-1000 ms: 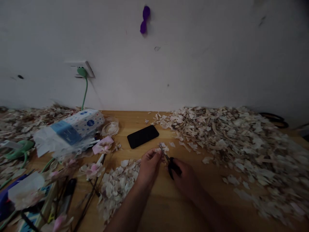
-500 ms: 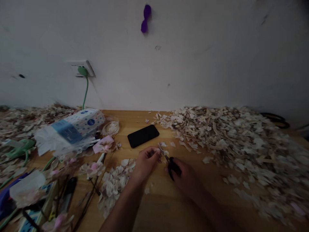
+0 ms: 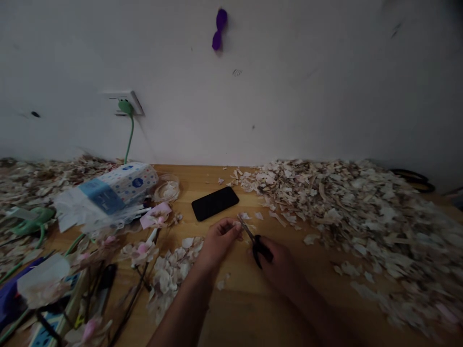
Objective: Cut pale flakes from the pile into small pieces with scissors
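Note:
My left hand (image 3: 222, 239) pinches a small pale petal (image 3: 239, 233) between thumb and fingertips, above the wooden table (image 3: 238, 308). My right hand (image 3: 278, 264) is closed round the black handles of a pair of scissors (image 3: 261, 249). The scissors' narrow blades point up and left, right beside the pinched petal; whether they touch it I cannot tell. Just beyond my hands a few loose petal scraps (image 3: 244, 215) lie on the wood. To the left of my left forearm is a small heap of pale petals (image 3: 175, 270).
A black phone (image 3: 215, 203) lies beyond my hands. A large heap of dry scraps (image 3: 336, 207) spreads over the right side. On the left are a tissue pack (image 3: 126, 185), artificial blossoms on stems (image 3: 141, 249), a utility knife (image 3: 104, 284) and a power strip (image 3: 54, 320).
The scissor blades look closer together than before. Both hands hold nearly the same place, and the whole view has shifted very slightly.

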{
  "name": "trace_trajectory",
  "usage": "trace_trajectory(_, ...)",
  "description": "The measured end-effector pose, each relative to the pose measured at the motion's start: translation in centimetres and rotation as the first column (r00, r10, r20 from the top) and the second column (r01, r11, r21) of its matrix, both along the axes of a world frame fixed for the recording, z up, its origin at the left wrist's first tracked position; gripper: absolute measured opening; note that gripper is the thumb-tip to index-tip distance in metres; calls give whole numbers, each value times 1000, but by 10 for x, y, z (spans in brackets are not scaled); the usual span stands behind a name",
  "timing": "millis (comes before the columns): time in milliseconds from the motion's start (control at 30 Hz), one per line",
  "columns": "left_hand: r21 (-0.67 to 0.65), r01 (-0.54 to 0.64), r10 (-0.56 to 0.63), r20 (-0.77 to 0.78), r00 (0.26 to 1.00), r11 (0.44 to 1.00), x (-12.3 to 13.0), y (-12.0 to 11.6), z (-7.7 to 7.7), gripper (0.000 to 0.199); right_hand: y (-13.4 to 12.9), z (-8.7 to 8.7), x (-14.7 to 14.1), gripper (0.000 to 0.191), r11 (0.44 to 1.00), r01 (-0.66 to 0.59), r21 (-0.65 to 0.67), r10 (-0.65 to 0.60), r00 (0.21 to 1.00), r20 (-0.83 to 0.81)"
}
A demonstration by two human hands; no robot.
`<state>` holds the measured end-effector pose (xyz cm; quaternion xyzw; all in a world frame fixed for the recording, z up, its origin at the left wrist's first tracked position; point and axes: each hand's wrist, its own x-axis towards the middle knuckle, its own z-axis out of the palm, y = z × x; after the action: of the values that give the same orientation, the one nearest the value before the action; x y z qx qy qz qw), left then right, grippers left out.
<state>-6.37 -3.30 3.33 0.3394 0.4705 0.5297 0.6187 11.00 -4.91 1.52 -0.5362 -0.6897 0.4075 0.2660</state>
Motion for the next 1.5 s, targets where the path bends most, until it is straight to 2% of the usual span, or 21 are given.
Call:
trace_trajectory(133, -62, -63, 77, 261, 962, 996, 11, -3, -1, 28, -1, 1, 0, 20, 1000, 9, 0, -9, 1000, -21)
trace_trajectory(233, -81, -123, 142, 307, 941, 989, 15, -4, -4, 27, -2, 1, -1, 20, 1000, 4, -3, -4, 1000, -10)
trace_trajectory(467, -33, -116, 119, 92, 989, 993, 6, -1, -2, 31, -1, 1, -1, 20, 1000, -10, 16, 9, 1000, 22)
trace_trajectory(633, -38, -127, 126, -28, 992, 991, 1, -1, 6, 32, 0, 0, -1, 19, 1000, -13, 11, 13, 999, 37)
trace_trajectory(800, -7, -111, 109, -125, 986, 994, -3, 1, 5, 33, -1, -2, 0, 20, 1000, -14, 20, 13, 999, 49)
trace_trajectory(1167, 23, -15, 20, -241, 970, 1000, -16, 2, -5, 27, -1, -3, 0, 20, 999, -29, 14, 28, 998, 56)
trace_trajectory(1500, -1, 40, -39, -326, 945, 999, -22, 0, 11, 23, -1, 1, 1, 20, 998, -69, 10, 67, 988, 138)
